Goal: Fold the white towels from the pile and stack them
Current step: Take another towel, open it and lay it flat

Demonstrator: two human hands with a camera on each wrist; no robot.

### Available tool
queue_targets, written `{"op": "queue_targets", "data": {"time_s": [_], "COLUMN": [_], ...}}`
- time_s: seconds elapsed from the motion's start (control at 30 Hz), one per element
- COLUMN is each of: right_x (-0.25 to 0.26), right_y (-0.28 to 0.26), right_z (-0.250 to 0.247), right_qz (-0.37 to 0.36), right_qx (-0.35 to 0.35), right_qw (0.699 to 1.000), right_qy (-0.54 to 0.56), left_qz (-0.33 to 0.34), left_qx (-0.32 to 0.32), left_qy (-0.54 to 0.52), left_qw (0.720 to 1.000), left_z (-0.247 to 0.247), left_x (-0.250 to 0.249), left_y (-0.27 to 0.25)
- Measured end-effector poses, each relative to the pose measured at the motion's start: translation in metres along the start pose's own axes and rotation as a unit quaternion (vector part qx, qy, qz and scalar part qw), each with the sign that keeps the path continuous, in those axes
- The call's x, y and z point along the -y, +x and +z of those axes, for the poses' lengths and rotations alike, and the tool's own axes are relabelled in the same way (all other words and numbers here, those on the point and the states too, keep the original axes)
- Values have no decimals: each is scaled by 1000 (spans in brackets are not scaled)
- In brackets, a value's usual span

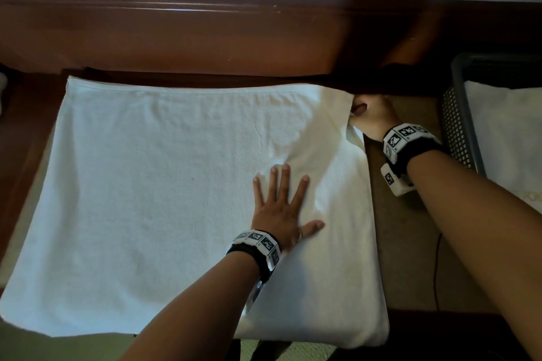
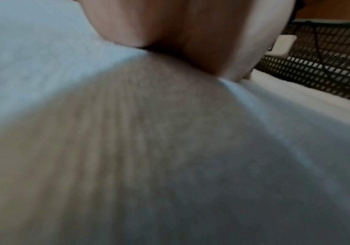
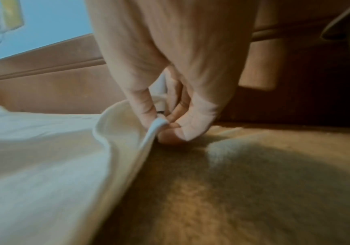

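In the head view, we press our left hand (image 1: 281,208) flat on the white towel (image 1: 164,184), fingers straight and spread, right of the frame's centre. The towel lies spread across most of the middle of the frame, on a tan surface (image 1: 410,243) in front of a reddish wooden board (image 1: 205,38). Our right hand (image 1: 371,119) pinches the towel's upper right corner. At the right edge a dark mesh basket (image 1: 457,126) holds more white cloth (image 1: 510,141).

In the left wrist view, blurred towel (image 2: 170,157) fills the frame, our palm (image 2: 191,33) resting on it at the top; the basket (image 2: 316,66) shows in the upper right.

In the right wrist view, our fingers (image 3: 144,99) and thumb pinch the towel's (image 3: 44,157) lifted edge at centre, above the tan surface (image 3: 254,190) that fills the lower right.
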State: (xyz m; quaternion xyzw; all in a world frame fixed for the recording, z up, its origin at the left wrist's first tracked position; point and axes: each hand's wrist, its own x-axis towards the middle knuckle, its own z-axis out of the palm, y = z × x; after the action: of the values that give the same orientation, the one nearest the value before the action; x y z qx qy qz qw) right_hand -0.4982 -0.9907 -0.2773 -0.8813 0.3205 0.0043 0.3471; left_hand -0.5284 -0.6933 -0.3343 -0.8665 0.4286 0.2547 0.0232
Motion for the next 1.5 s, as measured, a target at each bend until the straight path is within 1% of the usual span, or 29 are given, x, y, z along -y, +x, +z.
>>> {"op": "queue_targets", "data": {"time_s": [0.07, 0.13, 0.2, 0.27, 0.33, 0.37, 0.4, 0.47, 0.5, 0.53, 0.6, 0.67, 0.73, 0.83, 0.9, 0.97, 1.03, 1.1, 1.13, 1.17, 1.2, 1.23, 1.27, 1.33, 1.37, 1.4, 1.43, 1.47, 1.5], "right_x": [-2, -5, -5, -2, 2, 5, 3, 0, 0, 1, 8, 12, 9, 12, 16, 17, 16, 13, 10, 10, 10, 9, 8, 3, -5, -12, -21, -29, -33], "right_y": [10, 20, 29, 34, 39, 40, 44, 49, 49, 48, 37, 29, 29, 29, 32, 33, 31, 30, 29, 22, 10, -7, -30, -93, -125, -151, -166, -173, -173], "right_z": [1, 3, 6, 9, 10, 8, 8, 7, 7, 8, 9, 10, 14, 16, 19, 19, 16, 9, 7, 4, 5, 12, 24, 61, 80, 91, 97, 97, 93], "right_qz": [93, 157, 195, 216, 221, 219, 216, 208, 211, 213, 241, 232, 221, 205, 217, 211, 194, 165, 146, 131, 109, 57, -23, -165, -197, -199, -179, -139, -74], "right_qx": [1, -3, 2, 1, -59, -102, -150, -201, -192, -170, -96, -23, 15, 24, 5, -38, -112, -194, -227, -238, -226, -207, -169, -38, 38, 98, 120, 117, 102], "right_qw": [996, 986, 966, 927, 881, 862, 851, 858, 872, 892, 930, 960, 966, 966, 964, 966, 965, 953, 950, 957, 967, 976, 983, 980, 970, 959, 952, 952, 956], "right_qy": [7, 62, 172, 306, 414, 445, 454, 426, 398, 361, 262, 157, 133, 154, 155, 146, 137, 164, 155, 104, 41, -25, -69, -107, -134, -174, -216, -248, -266], "left_qz": [0, 0, 1, 2, 2, 2, 2, 2, 2, 2, 2, 1, 0, -1, -2, -5, -6, -5, -4, -5, -5, -6, -6, -4, -3, -2, -1, -2, -3], "left_qx": [0, 2, 4, 4, 5, 5, 5, 6, 6, 6, 6, 9, 11, 11, 12, 14, 14, 17, 18, 19, 20, 19, 17, 13, 11, 11, 11, 12, 13], "left_qy": [0, -2, -5, -6, -4, -4, -5, -7, -7, -8, -6, -7, -7, -5, -3, -2, -4, -6, -5, -6, -7, -8, -8, -12, -10, -5, -1, -5, -12], "left_qw": [1000, 1000, 1000, 1000, 1000, 1000, 1000, 1000, 1000, 1000, 1000, 1000, 1000, 1000, 1000, 1000, 1000, 1000, 1000, 1000, 1000, 1000, 1000, 1000, 1000, 1000, 1000, 1000, 1000], "left_z": [0, 0, 0, 0, 0, -1, 0, -1, 0, 0, -1, -1, -1, -1, -1, 0, -1, -2, -2, -3, -3, -4, -4, -3, -3, -3, -3, -3, -4], "left_x": [0, 1, 1, 1, 0, 1, 1, 1, 1, 0, 1, 1, 1, 0, 0, 0, 0, 0, 0, 0, 0, 0, 0, 0, 0, 0, 0, 0, 1], "left_y": [0, 0, 0, -1, 0, 0, 0, 0, 0, 0, 1, 1, 0, 0, 0, 0, 0, 0, 0, 0, 0, 0, 0, -1, -1, -1, -1, -1, -1]}}
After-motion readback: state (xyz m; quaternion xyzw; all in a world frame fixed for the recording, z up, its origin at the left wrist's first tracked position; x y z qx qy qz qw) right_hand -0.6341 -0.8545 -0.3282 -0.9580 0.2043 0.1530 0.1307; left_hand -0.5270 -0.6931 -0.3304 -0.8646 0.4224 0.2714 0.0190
